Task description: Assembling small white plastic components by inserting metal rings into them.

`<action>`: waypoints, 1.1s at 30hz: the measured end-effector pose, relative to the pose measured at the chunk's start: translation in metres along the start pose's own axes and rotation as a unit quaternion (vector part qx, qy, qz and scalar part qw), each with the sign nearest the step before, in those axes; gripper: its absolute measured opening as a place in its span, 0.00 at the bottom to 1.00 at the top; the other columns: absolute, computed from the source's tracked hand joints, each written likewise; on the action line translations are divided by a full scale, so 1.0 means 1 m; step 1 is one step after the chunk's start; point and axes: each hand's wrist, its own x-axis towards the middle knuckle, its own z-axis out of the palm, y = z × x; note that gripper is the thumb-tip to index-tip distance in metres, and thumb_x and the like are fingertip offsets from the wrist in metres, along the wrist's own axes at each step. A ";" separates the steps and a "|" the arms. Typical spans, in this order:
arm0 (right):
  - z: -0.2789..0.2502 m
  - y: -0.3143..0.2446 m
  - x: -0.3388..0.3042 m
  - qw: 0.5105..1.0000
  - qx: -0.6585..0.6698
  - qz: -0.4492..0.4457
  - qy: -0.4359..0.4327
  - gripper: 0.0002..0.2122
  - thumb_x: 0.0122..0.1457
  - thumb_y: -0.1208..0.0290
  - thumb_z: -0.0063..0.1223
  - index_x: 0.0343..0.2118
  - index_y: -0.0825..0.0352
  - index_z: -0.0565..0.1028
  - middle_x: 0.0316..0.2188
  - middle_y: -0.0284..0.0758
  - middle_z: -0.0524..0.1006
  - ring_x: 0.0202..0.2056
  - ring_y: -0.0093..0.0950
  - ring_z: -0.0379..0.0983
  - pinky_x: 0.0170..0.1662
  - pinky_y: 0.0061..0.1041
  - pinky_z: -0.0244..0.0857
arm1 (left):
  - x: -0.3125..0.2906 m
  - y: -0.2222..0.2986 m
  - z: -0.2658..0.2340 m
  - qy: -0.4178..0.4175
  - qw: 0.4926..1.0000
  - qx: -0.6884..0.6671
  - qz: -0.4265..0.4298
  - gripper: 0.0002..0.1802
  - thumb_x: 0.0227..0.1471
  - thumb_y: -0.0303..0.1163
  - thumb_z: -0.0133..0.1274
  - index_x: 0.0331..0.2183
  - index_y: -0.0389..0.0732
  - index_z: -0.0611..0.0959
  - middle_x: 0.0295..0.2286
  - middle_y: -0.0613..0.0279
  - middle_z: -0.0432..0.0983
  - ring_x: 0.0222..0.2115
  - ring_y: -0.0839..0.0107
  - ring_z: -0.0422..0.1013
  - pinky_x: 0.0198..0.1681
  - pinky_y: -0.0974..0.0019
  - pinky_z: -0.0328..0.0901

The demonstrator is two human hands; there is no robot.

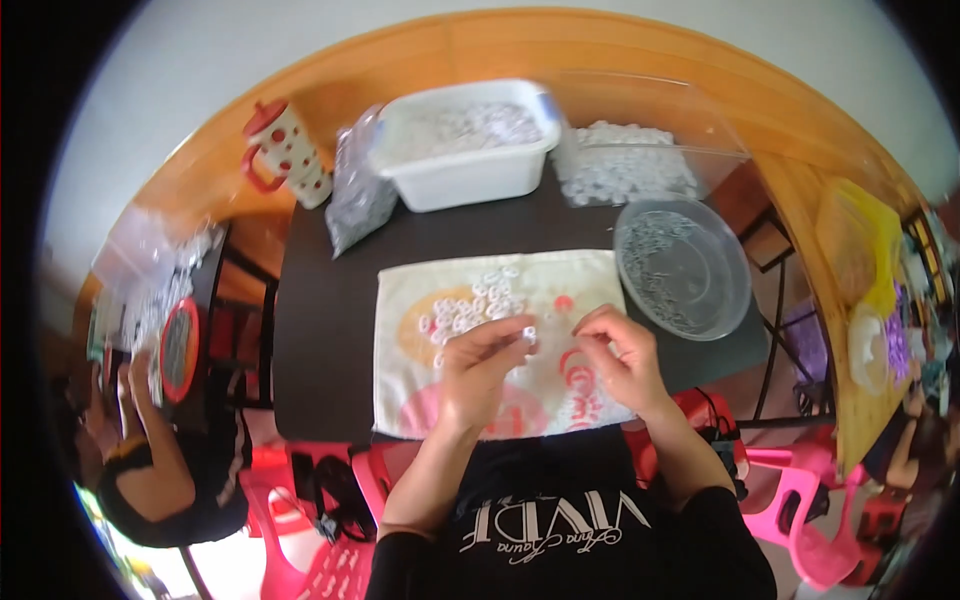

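Observation:
My left hand pinches a small white ring-shaped piece between thumb and fingertips, over a pale cloth with orange and red prints. A little to the right, my right hand has thumb and fingertips drawn together; whatever is between them is too small to make out. Beyond my left hand, a loose pile of similar white ring-shaped pieces lies on the cloth. More small white pieces gather by its near right edge, partly under my right hand. The two hands are apart.
Small dark grey pieces lie in a round clear bowl at right. Behind stand a white tub of white pieces, a bag of grey pieces, a clear bin of white pieces and a spotted tumbler. Another person's arm shows at left.

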 end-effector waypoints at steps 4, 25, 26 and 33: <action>0.033 -0.018 0.004 0.993 0.111 0.016 -0.031 0.04 0.60 0.88 0.48 0.34 0.75 0.73 0.35 0.37 0.74 0.33 0.20 0.69 0.35 0.18 0.64 | -0.015 0.005 -0.007 0.022 0.999 0.029 0.032 0.16 0.54 0.13 0.53 0.44 0.33 0.83 0.35 0.60 0.81 0.34 0.73 0.77 0.39 0.72 0.71; 0.061 -0.029 0.006 0.999 0.020 -0.045 0.010 0.04 0.58 0.88 0.47 0.32 0.72 0.70 0.28 0.38 0.72 0.27 0.25 0.68 0.32 0.20 0.63 | -0.029 0.010 0.000 0.048 0.984 0.132 0.113 0.15 0.51 0.11 0.55 0.42 0.33 0.85 0.33 0.64 0.79 0.34 0.78 0.73 0.40 0.76 0.68; 0.061 -0.029 0.007 0.998 0.004 -0.057 0.014 0.04 0.58 0.89 0.47 0.32 0.72 0.69 0.28 0.38 0.71 0.26 0.26 0.67 0.31 0.21 0.63 | -0.029 0.011 0.002 0.048 0.983 0.132 0.114 0.15 0.51 0.11 0.55 0.42 0.33 0.85 0.33 0.64 0.79 0.34 0.78 0.73 0.40 0.76 0.68; 0.063 -0.031 0.009 0.997 -0.013 -0.074 0.011 0.05 0.57 0.90 0.47 0.32 0.73 0.69 0.27 0.40 0.70 0.25 0.31 0.67 0.29 0.24 0.62 | -0.030 0.010 0.009 0.062 0.955 0.207 0.202 0.16 0.49 0.09 0.56 0.40 0.34 0.86 0.29 0.63 0.77 0.29 0.80 0.69 0.31 0.77 0.63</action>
